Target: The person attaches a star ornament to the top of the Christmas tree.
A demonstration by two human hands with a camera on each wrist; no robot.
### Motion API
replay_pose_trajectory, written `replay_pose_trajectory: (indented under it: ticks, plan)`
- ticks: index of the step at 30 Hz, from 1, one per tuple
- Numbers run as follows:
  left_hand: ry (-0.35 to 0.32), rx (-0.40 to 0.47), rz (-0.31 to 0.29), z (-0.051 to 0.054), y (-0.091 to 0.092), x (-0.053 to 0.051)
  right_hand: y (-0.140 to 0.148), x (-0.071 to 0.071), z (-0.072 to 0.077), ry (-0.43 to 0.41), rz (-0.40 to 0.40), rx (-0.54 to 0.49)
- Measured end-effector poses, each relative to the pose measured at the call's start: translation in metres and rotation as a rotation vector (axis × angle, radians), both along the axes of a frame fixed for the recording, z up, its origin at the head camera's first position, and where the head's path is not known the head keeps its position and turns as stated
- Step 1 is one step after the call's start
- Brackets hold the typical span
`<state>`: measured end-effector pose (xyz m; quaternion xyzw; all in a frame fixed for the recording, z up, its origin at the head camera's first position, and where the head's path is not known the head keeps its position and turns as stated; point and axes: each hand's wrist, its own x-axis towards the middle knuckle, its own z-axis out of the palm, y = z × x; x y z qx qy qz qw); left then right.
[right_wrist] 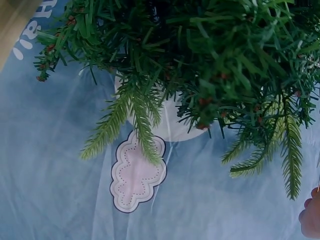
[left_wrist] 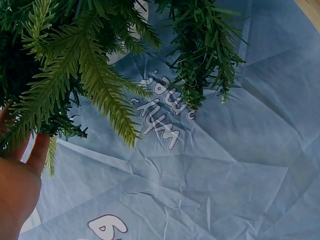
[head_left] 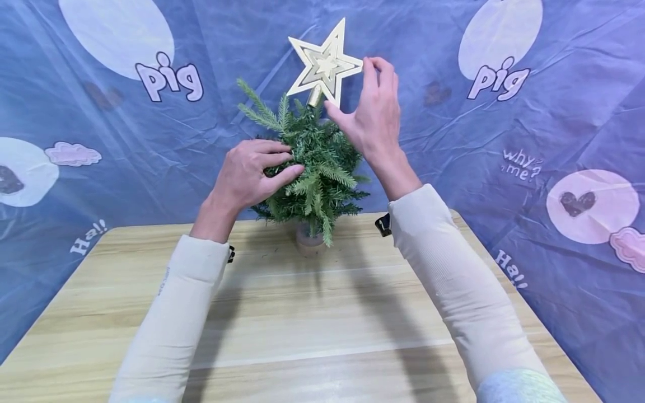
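Observation:
A small artificial Christmas tree [head_left: 327, 157] stands at the table's far side, its green branches filling much of both wrist views. At its top is a gold star topper [head_left: 325, 66], tilted, its short gold sleeve down among the uppermost branches. My right hand [head_left: 378, 112] holds the star at its right side, fingertips at the right point and thumb by the lower right point. Lower down, my left hand [head_left: 252, 170] holds the tree's left side, fingers and thumb bent around branches; foliage partly hides those fingers [left_wrist: 37, 155] in the left wrist view.
The wooden table [head_left: 302, 336] reaches forward to a blue printed cloth [head_left: 221, 112] hanging behind and at the sides. Below the branches, the tree's pale round base [head_left: 308, 238] stands near the table's back edge.

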<state>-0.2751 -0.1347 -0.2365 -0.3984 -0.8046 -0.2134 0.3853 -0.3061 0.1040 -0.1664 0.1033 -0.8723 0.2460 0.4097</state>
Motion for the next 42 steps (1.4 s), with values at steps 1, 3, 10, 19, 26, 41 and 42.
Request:
replay_pose_trajectory:
  ticks: [1,3,10,19,26,41,42]
  plan:
    - [-0.001,0.0,0.001,0.0,0.0,0.0,0.0,0.0,-0.001,-0.001,0.001,0.0]
    - [-0.003,-0.002,0.003,0.0,0.001,0.0,0.0,0.0,-0.002,-0.002,0.006,0.0]
    - [-0.016,-0.008,0.01,-0.001,0.004,-0.002,0.002,0.001,-0.009,0.027,0.044,0.004]
    - [-0.002,0.007,-0.004,0.001,0.003,-0.004,0.004,-0.005,-0.015,0.077,0.104,-0.015]
    - [0.001,-0.004,0.0,0.003,0.002,-0.004,0.006,-0.009,-0.019,0.088,0.128,-0.017]
    - [-0.007,0.01,0.002,-0.003,-0.001,-0.001,0.005,-0.011,-0.021,0.077,0.188,-0.003]
    - [-0.006,0.01,0.003,-0.003,-0.001,-0.002,0.005,-0.012,-0.021,0.075,0.191,-0.002]
